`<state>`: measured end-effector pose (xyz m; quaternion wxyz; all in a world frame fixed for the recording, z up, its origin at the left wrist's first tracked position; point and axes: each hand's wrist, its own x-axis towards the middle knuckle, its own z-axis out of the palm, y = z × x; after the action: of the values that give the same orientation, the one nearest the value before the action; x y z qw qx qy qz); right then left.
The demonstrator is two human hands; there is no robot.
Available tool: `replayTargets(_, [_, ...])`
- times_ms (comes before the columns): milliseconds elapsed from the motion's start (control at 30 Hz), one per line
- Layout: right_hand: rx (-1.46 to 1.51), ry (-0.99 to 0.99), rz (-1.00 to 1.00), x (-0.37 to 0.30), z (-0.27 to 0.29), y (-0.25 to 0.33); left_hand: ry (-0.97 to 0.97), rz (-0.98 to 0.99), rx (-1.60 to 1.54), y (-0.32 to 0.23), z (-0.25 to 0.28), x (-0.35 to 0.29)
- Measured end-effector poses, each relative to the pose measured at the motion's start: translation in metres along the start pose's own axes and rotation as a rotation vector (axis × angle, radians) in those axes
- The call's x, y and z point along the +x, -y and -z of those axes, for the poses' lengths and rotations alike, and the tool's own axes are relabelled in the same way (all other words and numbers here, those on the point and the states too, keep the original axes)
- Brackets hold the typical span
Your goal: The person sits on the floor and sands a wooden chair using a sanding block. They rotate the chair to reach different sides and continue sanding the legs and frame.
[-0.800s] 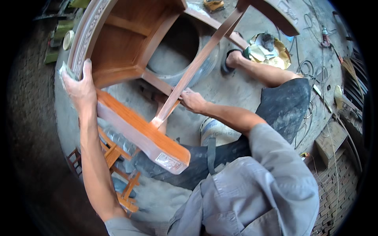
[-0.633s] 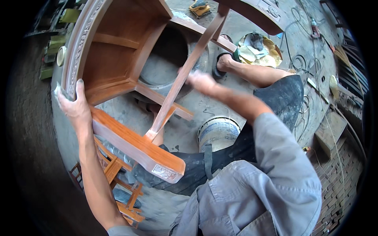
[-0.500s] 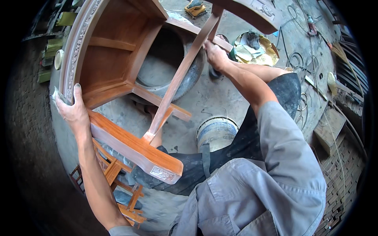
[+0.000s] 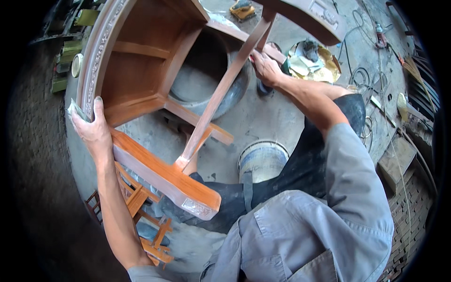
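A wooden chair (image 4: 136, 96) lies tipped over in front of me, with carved trim along its seat edge. My left hand (image 4: 96, 134) is at the lower end of that trim, thumb on the wood. Its fingers press a folded pale sheet, which looks like sandpaper (image 4: 77, 110), against the outer side. Farther right, my right hand (image 4: 268, 70) is wrapped round a wooden bar (image 4: 277, 52) of the chair. A slanting strut (image 4: 217, 94) runs between the two armrests. The near orange-brown armrest (image 4: 164, 167) crosses above my legs.
A tyre (image 4: 235, 89) lies under the chair. A bucket (image 4: 263, 160) stands between my legs. Beyond my right hand are a container of scraps (image 4: 312, 61), a yellow sander (image 4: 242, 10) and tangled cables (image 4: 361, 75). Orange-brown wooden frames (image 4: 141, 202) stand beside my left forearm.
The whole view has shifted slightly, so the chair, floor items and both hands appear a little farther right. Both hands keep nearly the same places on the chair.
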<state>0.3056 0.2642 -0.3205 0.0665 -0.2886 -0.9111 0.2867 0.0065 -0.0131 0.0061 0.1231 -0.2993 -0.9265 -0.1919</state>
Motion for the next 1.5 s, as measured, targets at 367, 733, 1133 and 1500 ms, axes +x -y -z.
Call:
replayTargets(367, [0.074,0.442,0.315,-0.061,-0.064,0.076,-0.015,-0.056,-0.031,0.013,-0.004,0.007])
replayTargets(733, [-0.116,-0.183,0.141,0.043,-0.005,-0.008,0.000,-0.034,-0.035,-0.007,-0.005,0.006])
replayTargets(1133, [0.219,0.088,0.133,-0.068,-0.034,0.076,-0.039,-0.085,0.009,0.006,-0.007,0.005])
replayTargets(1500, [-0.406,-0.199,-0.027,-0.023,0.010,-0.035,-0.037,-0.074,0.013,0.001,-0.009,0.001])
